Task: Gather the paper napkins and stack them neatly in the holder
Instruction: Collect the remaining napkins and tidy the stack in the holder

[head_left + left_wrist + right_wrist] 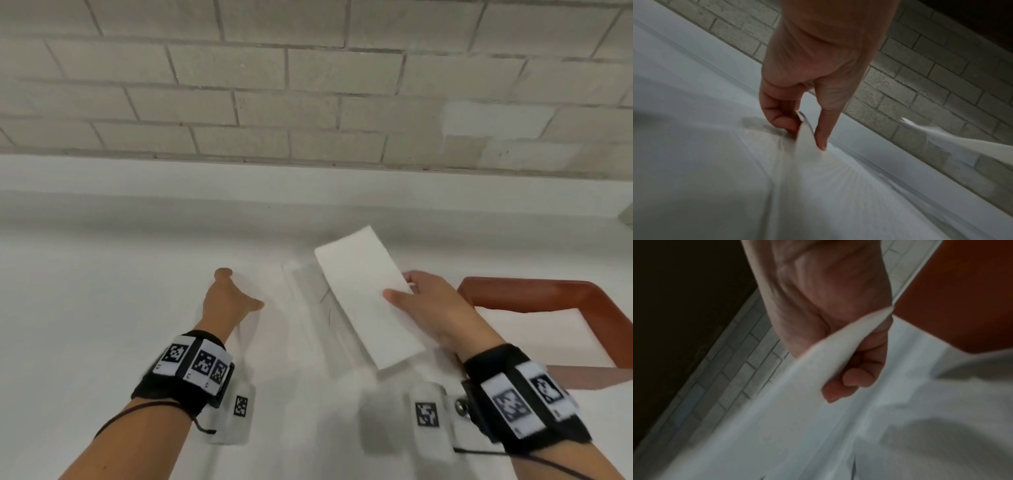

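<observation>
Napkin (368, 294), folded, pinched between thumb and curled fingers of right hand (428, 305), raised over table (102, 281). Left hand (797, 123) pinches another napkin edge (804, 138). Gathering step, likely. Holder not identifiable; next move needs both napkins aligned.

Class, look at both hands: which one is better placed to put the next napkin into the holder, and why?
Probably the right hand: its fingers already grip a folded napkin lifted off the table. The left hand pinches another napkin low at the surface. The holder itself is hard to make out.
</observation>
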